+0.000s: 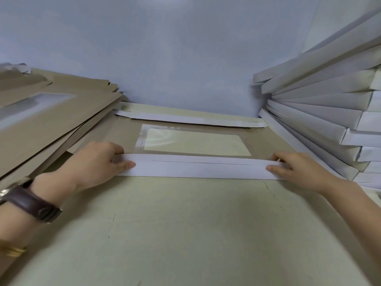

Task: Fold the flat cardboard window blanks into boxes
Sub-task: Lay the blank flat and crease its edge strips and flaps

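Nearest me lay the table (185,234). My left hand (97,162) and right hand (294,170) each pinched one end of the near flap (195,169), thumbs on top, its white side turned up. Just beyond my grip the blank (268,145) lay flat, window (195,143) up, its far flap (185,119) apparently creased too. Beyond my left hand sat a pile of flat blanks (51,120), and beyond my right, finished boxes (319,112) stood stacked. I judged this box barely begun.

Near the person the table (185,234) is free. A slanting stack of flat blanks (53,120) crowds the left, piled white boxes (321,104) the right, a wall (185,58) behind; one blank (193,141) fills the lane between.
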A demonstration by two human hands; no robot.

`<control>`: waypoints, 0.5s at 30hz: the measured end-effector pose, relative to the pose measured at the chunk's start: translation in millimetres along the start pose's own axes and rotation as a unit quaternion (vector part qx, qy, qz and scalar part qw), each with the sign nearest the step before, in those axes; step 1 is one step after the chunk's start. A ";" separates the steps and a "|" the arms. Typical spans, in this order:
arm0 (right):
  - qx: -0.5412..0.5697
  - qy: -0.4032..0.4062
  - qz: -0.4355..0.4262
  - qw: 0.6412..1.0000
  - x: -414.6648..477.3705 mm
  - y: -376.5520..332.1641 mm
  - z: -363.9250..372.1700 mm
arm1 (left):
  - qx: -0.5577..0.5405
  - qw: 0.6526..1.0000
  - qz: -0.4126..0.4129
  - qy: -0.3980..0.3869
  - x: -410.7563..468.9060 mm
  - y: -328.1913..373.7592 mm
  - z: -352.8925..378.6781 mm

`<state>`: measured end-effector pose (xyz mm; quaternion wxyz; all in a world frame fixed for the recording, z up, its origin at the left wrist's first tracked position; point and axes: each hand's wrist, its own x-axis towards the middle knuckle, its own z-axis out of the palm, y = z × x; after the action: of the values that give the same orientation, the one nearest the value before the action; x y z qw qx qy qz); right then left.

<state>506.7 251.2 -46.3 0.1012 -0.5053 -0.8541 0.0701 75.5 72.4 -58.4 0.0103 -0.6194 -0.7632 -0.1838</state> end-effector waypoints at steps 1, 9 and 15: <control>-0.003 0.000 0.009 1.000 2.0 0.6 2.7 | 0.001 1.000 0.001 0.004 0.3 0.6 0.0; -0.019 0.027 0.002 0.999 1.2 -8.3 26.9 | 0.120 0.992 0.039 -0.009 3.9 6.1 6.5; -0.065 0.058 -0.068 0.994 -3.4 -45.4 41.8 | 0.249 0.961 0.122 -0.018 -4.2 33.7 19.2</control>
<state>459.6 225.8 -77.1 0.1222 -0.4546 -0.8820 -0.0217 112.5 79.6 -68.3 0.1725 -0.6887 -0.7038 0.0262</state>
